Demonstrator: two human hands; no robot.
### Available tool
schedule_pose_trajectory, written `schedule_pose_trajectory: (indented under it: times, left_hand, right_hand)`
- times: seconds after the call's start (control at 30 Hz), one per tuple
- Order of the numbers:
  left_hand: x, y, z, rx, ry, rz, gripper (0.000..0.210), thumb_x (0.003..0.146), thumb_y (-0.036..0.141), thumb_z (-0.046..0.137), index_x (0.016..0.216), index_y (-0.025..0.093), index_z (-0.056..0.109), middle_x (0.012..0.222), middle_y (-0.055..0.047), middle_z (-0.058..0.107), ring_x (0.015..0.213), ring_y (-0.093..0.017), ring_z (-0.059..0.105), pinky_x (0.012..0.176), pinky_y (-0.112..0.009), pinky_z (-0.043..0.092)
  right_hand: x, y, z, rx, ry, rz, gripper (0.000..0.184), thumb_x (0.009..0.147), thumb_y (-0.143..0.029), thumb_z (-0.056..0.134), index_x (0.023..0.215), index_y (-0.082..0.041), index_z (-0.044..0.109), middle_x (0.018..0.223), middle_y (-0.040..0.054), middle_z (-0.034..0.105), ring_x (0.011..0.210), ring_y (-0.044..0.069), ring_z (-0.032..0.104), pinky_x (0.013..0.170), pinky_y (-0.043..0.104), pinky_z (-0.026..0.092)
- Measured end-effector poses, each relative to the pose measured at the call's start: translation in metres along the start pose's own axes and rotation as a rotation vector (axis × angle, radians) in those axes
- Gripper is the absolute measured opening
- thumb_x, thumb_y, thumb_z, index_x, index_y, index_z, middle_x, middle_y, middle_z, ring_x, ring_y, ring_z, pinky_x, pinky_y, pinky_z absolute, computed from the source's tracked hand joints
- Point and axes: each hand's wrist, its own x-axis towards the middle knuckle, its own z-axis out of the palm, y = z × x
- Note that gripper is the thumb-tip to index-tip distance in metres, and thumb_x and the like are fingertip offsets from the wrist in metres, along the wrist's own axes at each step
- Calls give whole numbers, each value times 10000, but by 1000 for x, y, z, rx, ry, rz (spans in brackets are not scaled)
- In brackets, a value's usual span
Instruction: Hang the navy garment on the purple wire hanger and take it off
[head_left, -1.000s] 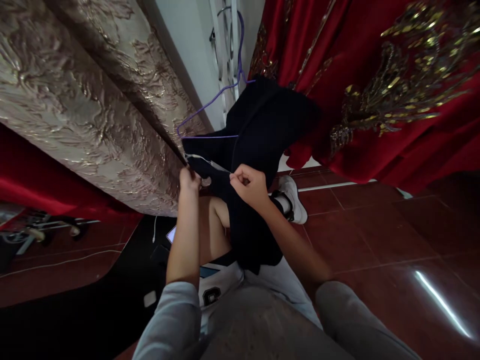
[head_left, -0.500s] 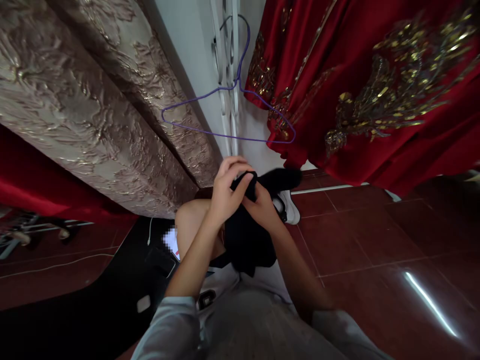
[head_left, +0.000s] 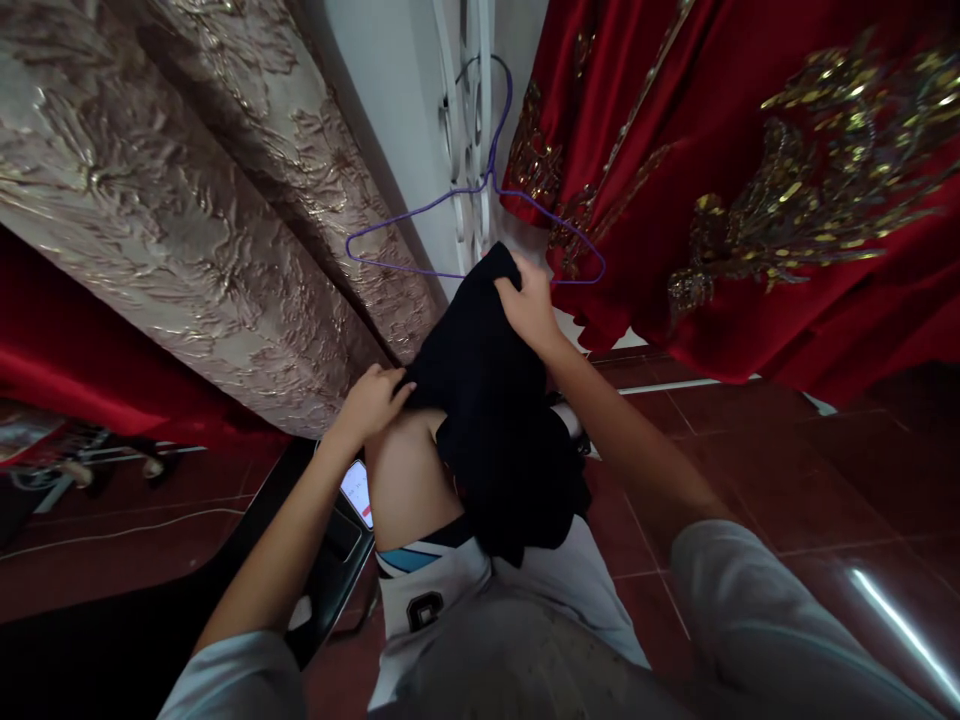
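A dark navy or black cloth garment (head_left: 495, 400) hangs over my lap, its upper edge stretched between my hands; its exact kind is not clear. My left hand (head_left: 375, 403) pinches its left corner beside my bare knee. Higher up, my right hand (head_left: 529, 300) grips the top corner, thumb on the near side. Just behind that corner, a bare purple wire hanger (head_left: 491, 185) hangs from a white metal stand, its lower bar partly covered by the cloth.
Textured beige curtains (head_left: 187, 200) hang at the left. Red satin fabric with gold sequins (head_left: 787, 200) hangs at the right. A lit phone (head_left: 358, 493) and a black surface (head_left: 150, 620) lie left of my leg. Red tiles (head_left: 712, 460) cover the floor.
My hands have moved apart from a bunched hold: the left down and leftward, the right upward. The dark garment has opened out between them.
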Motion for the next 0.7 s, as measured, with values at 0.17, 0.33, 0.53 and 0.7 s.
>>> schedule_pose_trajectory:
  times: [0.17, 0.33, 0.53, 0.7]
  left_hand:
    - [-10, -16, 1, 5, -180, -33, 484, 994, 548, 431, 786, 184, 674, 796, -136, 677, 873, -305, 626, 851, -397, 477]
    - [-23, -17, -4, -93, -37, 3, 379, 990, 425, 421, 849, 183, 675, 999, -154, 721, 1025, -329, 630, 981, -468, 456]
    - [27, 4, -74, -448, 681, -61, 239, 988, 320, 488, 842, 196, 630, 847, -50, 627, 838, -216, 601, 887, -334, 494]
    - [76, 30, -104, -533, 814, -24, 171, 929, 214, 627, 1099, 219, 648, 1066, -47, 682, 1031, -229, 641, 1042, -353, 467]
  right_hand:
    - [-10, 38, -6, -38, 10, 175, 166, 831, -240, 571, 675, -197, 535, 680, -7, 518, 696, 136, 477, 675, 274, 435]
    - [-29, 2, -62, -226, 51, 61, 286, 816, -240, 592, 584, -192, 434, 579, -28, 337, 580, 95, 324, 536, 267, 243]
    - [-30, -30, -75, -231, 12, 84, 331, 797, -238, 609, 560, -195, 381, 573, -20, 336, 574, 91, 319, 518, 260, 235]
    - [-43, -36, -67, -123, -99, 127, 248, 854, -282, 572, 637, -190, 494, 625, -11, 441, 607, 110, 393, 558, 256, 314]
